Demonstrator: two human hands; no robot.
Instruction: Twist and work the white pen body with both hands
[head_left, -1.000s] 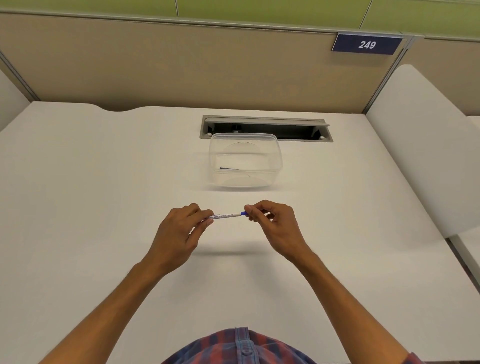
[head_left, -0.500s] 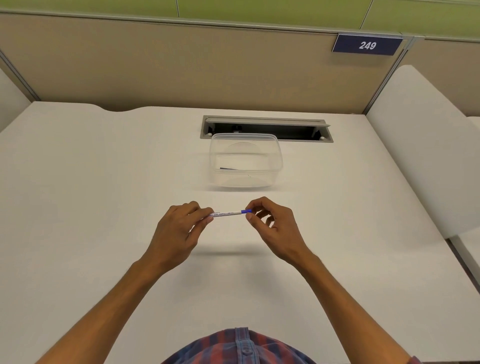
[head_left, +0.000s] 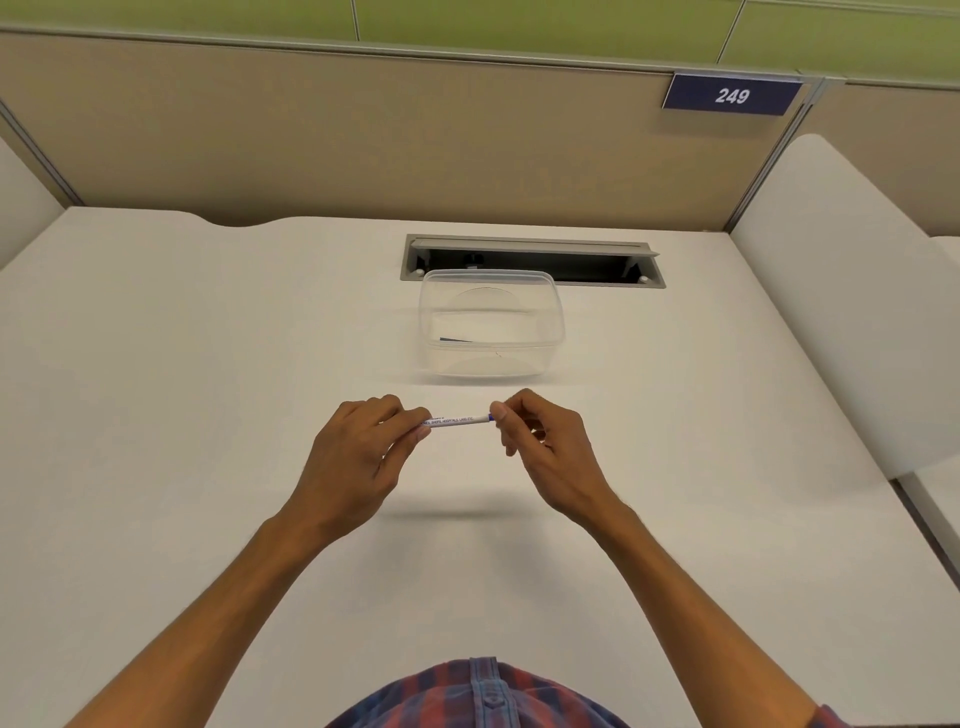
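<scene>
- A white surface (head_left: 156, 415) fills a cubicle walled by beige partitions, with a blue plate reading 249 (head_left: 731, 94) at the upper right and a grey cable slot (head_left: 532, 258) let into the far middle.
- A clear plastic container (head_left: 491, 322) stands just in front of the slot, open-topped, with something small and dark lying on its floor; what that is cannot be told.
- A white pen (head_left: 457, 421) with blue printing is held above the surface, near the container but apart from it, casting a shadow on the surface below.
- Its long axis runs left to right, nearly level, across the person's front.
- The left hand (head_left: 358, 457) is curled round the pen's left end, thumb and forefinger pinching the barrel.
- The right hand (head_left: 545, 447) pinches the right end at the blue tip with thumb and forefinger, the other fingers loosely bent.
- The pen bridges the gap between the two hands, so neither is nearer; each holds one end.
- The container lies straight ahead of the pen, slightly to the right.
- A plaid shirt (head_left: 478, 696) shows at the bottom edge.
</scene>
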